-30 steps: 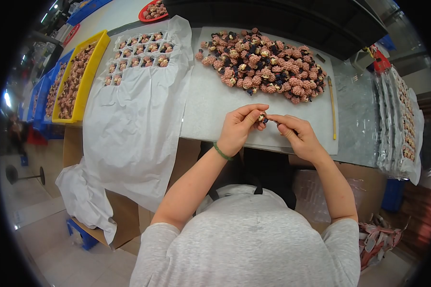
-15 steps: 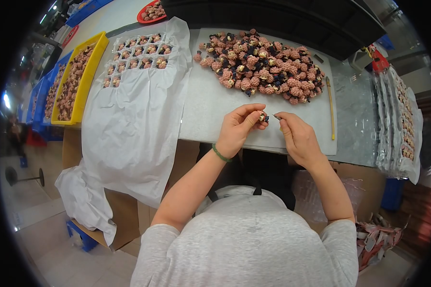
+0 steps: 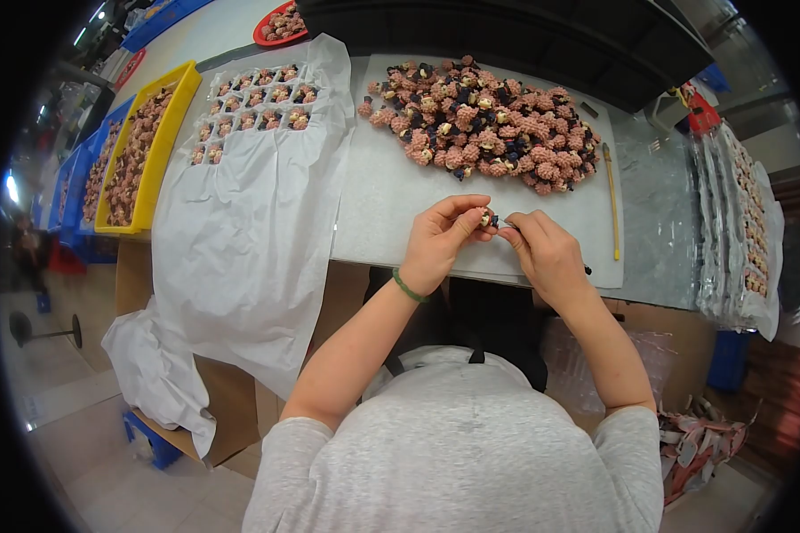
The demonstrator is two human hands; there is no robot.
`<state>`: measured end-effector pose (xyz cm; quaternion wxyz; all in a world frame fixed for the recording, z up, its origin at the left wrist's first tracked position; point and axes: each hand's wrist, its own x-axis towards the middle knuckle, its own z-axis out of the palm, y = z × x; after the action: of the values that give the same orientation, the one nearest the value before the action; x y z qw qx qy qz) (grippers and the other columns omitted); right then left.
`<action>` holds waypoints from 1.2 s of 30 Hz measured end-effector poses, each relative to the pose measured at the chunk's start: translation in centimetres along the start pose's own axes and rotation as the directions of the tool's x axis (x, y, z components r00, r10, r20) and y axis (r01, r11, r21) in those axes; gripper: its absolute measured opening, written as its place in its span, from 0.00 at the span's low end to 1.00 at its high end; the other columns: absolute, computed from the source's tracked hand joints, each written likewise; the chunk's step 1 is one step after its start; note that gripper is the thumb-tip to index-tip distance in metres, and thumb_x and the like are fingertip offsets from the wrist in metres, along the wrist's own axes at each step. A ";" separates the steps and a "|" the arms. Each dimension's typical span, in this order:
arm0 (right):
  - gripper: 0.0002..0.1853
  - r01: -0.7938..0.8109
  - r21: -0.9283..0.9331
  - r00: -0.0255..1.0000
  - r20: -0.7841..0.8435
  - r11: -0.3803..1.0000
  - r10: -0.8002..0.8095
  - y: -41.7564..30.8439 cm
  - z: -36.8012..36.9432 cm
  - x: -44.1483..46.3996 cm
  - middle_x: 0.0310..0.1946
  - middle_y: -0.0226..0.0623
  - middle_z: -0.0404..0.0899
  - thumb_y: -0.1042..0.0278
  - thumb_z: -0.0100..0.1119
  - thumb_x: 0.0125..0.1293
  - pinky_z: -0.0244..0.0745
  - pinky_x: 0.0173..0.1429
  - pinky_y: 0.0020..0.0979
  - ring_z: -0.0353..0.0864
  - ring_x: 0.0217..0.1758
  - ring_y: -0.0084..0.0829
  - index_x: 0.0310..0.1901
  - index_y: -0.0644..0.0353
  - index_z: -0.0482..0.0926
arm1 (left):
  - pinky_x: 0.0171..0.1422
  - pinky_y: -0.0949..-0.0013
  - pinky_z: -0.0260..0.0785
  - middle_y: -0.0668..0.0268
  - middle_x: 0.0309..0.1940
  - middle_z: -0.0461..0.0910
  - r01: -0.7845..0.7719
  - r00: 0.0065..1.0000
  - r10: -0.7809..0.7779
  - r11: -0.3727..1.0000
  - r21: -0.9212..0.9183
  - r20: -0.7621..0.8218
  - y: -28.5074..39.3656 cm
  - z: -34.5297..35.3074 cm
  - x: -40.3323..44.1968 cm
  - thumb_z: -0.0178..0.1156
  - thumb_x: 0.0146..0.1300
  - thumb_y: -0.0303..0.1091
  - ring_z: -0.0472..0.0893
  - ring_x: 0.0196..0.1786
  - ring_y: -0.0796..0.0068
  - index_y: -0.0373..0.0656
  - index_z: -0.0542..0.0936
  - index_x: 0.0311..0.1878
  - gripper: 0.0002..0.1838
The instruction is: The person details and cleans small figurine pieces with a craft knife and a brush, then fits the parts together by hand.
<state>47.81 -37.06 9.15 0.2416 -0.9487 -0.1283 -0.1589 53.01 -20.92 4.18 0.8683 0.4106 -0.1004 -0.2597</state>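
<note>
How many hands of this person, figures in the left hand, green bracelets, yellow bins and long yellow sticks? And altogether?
Left hand and right hand: 2
Held figure: 1
Green bracelet: 1
Yellow bin: 1
Long yellow stick: 1
Total: 6

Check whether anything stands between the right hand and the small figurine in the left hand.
Nothing visible blocks it: only what looks like a thin tool, gripped in the right hand, points toward the small figurine in the left hand. The figurine pile lies beyond both hands, clear of that gap.
</note>
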 end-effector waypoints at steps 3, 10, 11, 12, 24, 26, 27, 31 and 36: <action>0.07 -0.008 -0.023 1.000 -0.005 1.000 0.008 0.1 0.1 0.0 0.24 0.38 0.72 0.67 0.57 0.59 0.68 0.27 0.35 0.73 0.24 0.39 0.36 0.61 0.75 | 0.49 0.72 0.72 0.60 0.40 0.77 0.000 1.000 0.000 1.000 0.015 -0.006 0.1 0.0 0.0 0.50 0.65 0.26 0.77 0.42 0.73 0.32 0.71 0.51 0.13; 0.06 -0.010 -0.054 0.999 -0.032 0.999 0.008 0.1 0.3 0.0 0.23 0.37 0.71 0.67 0.57 0.59 0.67 0.25 0.34 0.73 0.23 0.38 0.34 0.60 0.75 | 0.49 0.72 0.72 0.61 0.40 0.77 -0.004 1.000 0.005 0.998 0.063 -0.020 0.3 0.2 -0.1 0.51 0.64 0.26 0.77 0.43 0.74 0.32 0.71 0.51 0.13; 0.06 -0.010 -0.060 0.999 -0.038 0.998 0.008 0.1 0.3 0.0 0.23 0.36 0.71 0.67 0.58 0.58 0.67 0.25 0.34 0.73 0.23 0.38 0.34 0.60 0.75 | 0.49 0.72 0.72 0.61 0.40 0.77 -0.004 1.000 0.005 0.998 0.062 -0.020 0.2 0.2 -0.1 0.51 0.64 0.26 0.77 0.43 0.74 0.32 0.71 0.51 0.13; 0.06 -0.010 -0.060 0.999 -0.038 0.998 0.008 0.1 0.3 0.0 0.23 0.36 0.71 0.67 0.58 0.58 0.67 0.25 0.34 0.73 0.23 0.38 0.34 0.60 0.75 | 0.49 0.72 0.72 0.61 0.40 0.77 -0.010 1.000 0.012 0.997 0.071 -0.016 0.2 0.2 -0.1 0.51 0.64 0.26 0.77 0.43 0.74 0.32 0.71 0.51 0.13; 0.06 -0.001 -0.083 0.999 -0.034 0.997 -0.002 0.0 0.4 0.0 0.23 0.36 0.71 0.67 0.57 0.59 0.67 0.25 0.34 0.73 0.23 0.38 0.34 0.60 0.75 | 0.49 0.73 0.72 0.62 0.40 0.77 -0.016 1.000 0.018 0.996 0.086 -0.016 0.1 0.1 -0.1 0.52 0.64 0.26 0.77 0.43 0.75 0.33 0.72 0.50 0.13; 0.06 0.000 -0.086 0.999 -0.035 0.996 -0.003 0.0 0.4 0.1 0.22 0.36 0.71 0.67 0.57 0.59 0.67 0.25 0.34 0.73 0.23 0.38 0.34 0.60 0.75 | 0.49 0.73 0.72 0.62 0.40 0.77 -0.016 1.000 0.018 0.996 0.091 -0.019 0.1 0.1 0.0 0.52 0.64 0.26 0.77 0.43 0.75 0.33 0.72 0.50 0.13; 0.06 0.001 -0.085 0.999 -0.034 0.996 -0.004 0.0 0.4 0.1 0.22 0.36 0.71 0.67 0.57 0.59 0.67 0.25 0.34 0.73 0.23 0.38 0.34 0.60 0.75 | 0.49 0.73 0.72 0.62 0.40 0.77 -0.020 1.000 0.021 0.996 0.089 -0.017 0.2 0.2 0.0 0.52 0.64 0.26 0.77 0.43 0.75 0.33 0.72 0.50 0.13; 0.06 0.010 -0.097 0.999 -0.030 0.995 -0.013 -0.1 0.4 0.2 0.22 0.36 0.71 0.67 0.57 0.59 0.67 0.25 0.34 0.73 0.22 0.38 0.34 0.60 0.75 | 0.50 0.73 0.72 0.62 0.40 0.77 -0.021 1.000 0.022 0.996 0.081 -0.017 0.2 0.2 0.0 0.51 0.64 0.26 0.77 0.43 0.75 0.32 0.72 0.50 0.13; 0.06 0.032 -0.086 0.999 -0.041 0.996 -0.036 -0.3 0.2 0.3 0.21 0.37 0.70 0.67 0.57 0.59 0.67 0.25 0.34 0.72 0.22 0.38 0.33 0.60 0.75 | 0.50 0.72 0.73 0.62 0.39 0.77 -0.017 1.000 0.018 0.997 0.074 -0.016 0.2 0.2 0.0 0.51 0.64 0.26 0.77 0.42 0.75 0.32 0.72 0.50 0.13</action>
<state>48.07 -36.67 9.23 0.2009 -0.9522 -0.1323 -0.1885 53.00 -20.97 4.51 0.8556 0.4434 -0.1064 -0.2448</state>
